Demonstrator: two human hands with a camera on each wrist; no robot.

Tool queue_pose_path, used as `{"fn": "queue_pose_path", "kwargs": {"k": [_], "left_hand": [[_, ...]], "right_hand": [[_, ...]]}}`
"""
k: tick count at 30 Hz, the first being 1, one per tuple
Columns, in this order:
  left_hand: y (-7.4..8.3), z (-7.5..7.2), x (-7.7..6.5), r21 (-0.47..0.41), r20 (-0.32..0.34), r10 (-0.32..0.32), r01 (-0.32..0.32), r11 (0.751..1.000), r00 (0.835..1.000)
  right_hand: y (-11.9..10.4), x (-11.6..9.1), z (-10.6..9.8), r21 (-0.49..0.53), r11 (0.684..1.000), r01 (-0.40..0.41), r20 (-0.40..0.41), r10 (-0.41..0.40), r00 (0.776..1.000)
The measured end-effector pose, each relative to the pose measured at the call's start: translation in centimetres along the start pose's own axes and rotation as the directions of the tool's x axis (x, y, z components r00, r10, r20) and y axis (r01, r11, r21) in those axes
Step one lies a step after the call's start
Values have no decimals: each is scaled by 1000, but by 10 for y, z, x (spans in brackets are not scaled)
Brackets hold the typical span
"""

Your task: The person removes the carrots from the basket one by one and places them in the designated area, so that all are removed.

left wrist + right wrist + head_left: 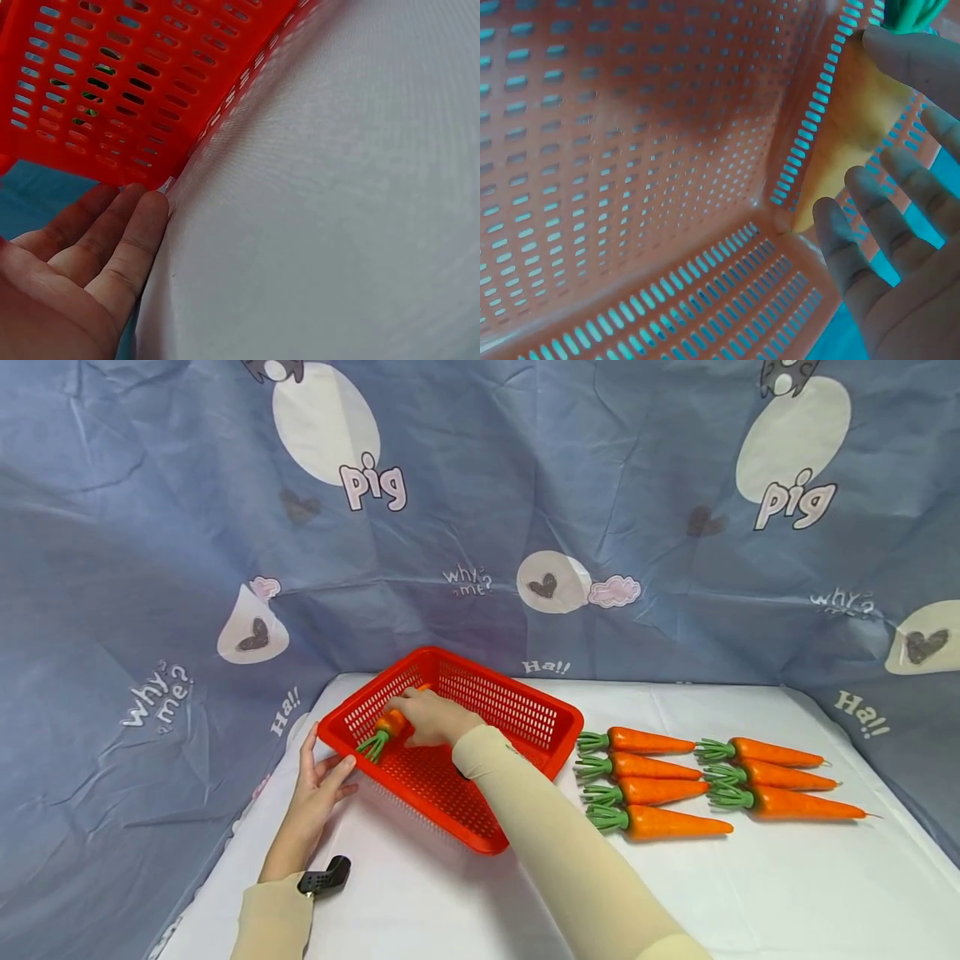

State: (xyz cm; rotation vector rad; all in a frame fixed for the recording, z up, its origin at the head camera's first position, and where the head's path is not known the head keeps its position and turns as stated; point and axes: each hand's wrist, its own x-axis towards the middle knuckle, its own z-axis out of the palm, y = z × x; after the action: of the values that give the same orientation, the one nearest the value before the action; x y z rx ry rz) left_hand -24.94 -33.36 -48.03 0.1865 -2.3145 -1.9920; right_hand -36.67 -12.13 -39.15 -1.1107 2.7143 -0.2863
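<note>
A red plastic basket [517, 693] with slotted walls stands on the white-covered table. Inside it, an orange carrot [847, 124] with green stems lies along the short left wall. My right hand [429, 717] is down in the basket over this carrot. In the right wrist view the thumb overlaps the carrot's stem end, while the spread fingers [874, 214] stand off its other side. At the basket's near left corner, my left hand [318, 785] rests with thumb and index finger at the rim. Its other fingers [124, 255] extend straight, tips at the basket's lower edge.
Right of the basket, carrots lie in two columns: several in the nearer column [660, 791] and three in the farther one [802, 802], stems pointing left. A blue printed cloth [480, 527] hangs behind the table and along its sides.
</note>
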Motion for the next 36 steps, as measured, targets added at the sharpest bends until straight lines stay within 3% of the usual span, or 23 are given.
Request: {"fn": "queue_pose_path", "kwargs": {"k": [12,20,28,36], "left_hand": [[1,-1,0,-2,13,17,-17,1000,1000],[0,0,1,-1,14,25,-25,1000,1000],[0,0,1,12,1,17,-17,1000,1000],[1,-1,0,14,-1,-4,4,1000,1000]], "right_hand": [[-6,7,10,-99,995,-25,23,27,999],[-4,7,13,-96,995,-37,7,38,999],[3,2,15,-174,984,-28,-8,27,1000],[4,3,17,-131,991,-32,-7,32,999]]}}
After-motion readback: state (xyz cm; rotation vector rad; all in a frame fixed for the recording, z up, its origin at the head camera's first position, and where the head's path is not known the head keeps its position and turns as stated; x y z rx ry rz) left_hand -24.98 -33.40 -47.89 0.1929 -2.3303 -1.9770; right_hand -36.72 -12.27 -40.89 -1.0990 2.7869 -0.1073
